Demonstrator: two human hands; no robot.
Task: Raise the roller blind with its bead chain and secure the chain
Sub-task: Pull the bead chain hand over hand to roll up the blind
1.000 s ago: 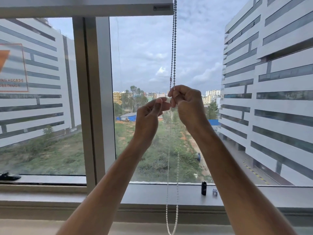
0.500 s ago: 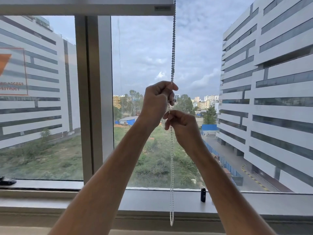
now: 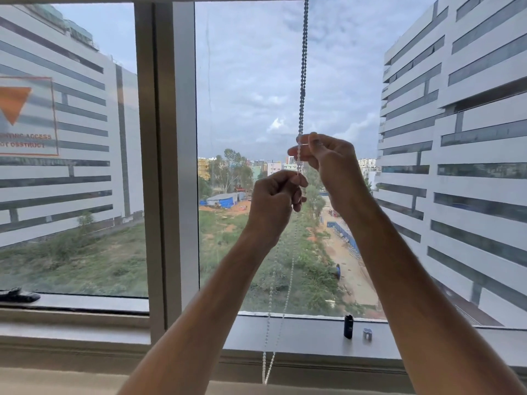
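The bead chain (image 3: 302, 67) hangs from the top of the frame down the middle pane; its loop ends near the sill at the bottom. My right hand (image 3: 330, 163) is the upper one and pinches the chain at about mid-height of the window. Just below and to the left, my left hand (image 3: 273, 203) grips the chain in curled fingers. The chain's lower strands dangle slack under my left hand. The roller blind itself is out of view above the frame; only a thin strip of its bottom edge shows at the top.
A grey window mullion (image 3: 168, 166) stands left of my hands. On the sill (image 3: 285, 334) sit a small black cylinder (image 3: 348, 326) and a small pale clip (image 3: 367, 333). A dark window handle (image 3: 17, 295) lies at the far left.
My hands have swapped places on the chain: the right hand rose above and the left dropped below. The blind's bottom bar has gone up almost out of view, and the loop swings left.
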